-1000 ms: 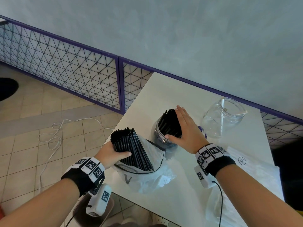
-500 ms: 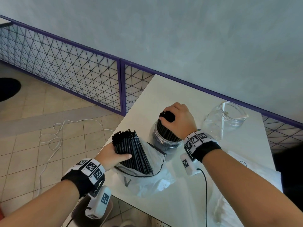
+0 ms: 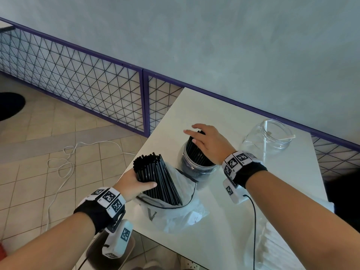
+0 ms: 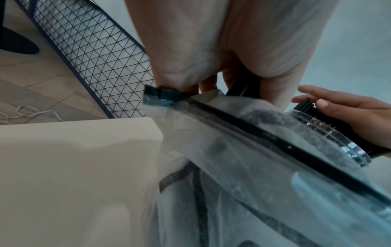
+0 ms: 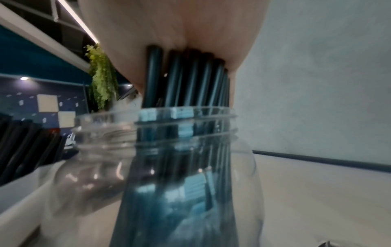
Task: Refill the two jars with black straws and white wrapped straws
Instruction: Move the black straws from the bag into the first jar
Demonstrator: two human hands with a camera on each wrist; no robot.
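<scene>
A clear jar [image 3: 196,169] partly filled with black straws [image 3: 194,152] stands mid-table. My right hand [image 3: 204,140] lies flat on the straw tops with fingers stretched out; in the right wrist view the palm [image 5: 169,33] presses on the straws [image 5: 190,80] above the jar's mouth [image 5: 169,120]. My left hand [image 3: 136,182] grips a thick bundle of black straws [image 3: 155,178] standing in a clear plastic bag [image 3: 175,213] at the table's left edge. A second clear jar [image 3: 268,139], holding one white straw, stands to the right.
The white table [image 3: 214,110] ends close to the left of the bag, with tiled floor and a loose white cable [image 3: 64,162] below. A purple mesh fence [image 3: 87,90] runs behind. A translucent pack of white wrapped straws [image 3: 272,248] lies at the near right.
My right hand went from lying against the side of the jar's straws, to curling over their tops, to lying flat on them now. The left hand kept its hold on the bundle.
</scene>
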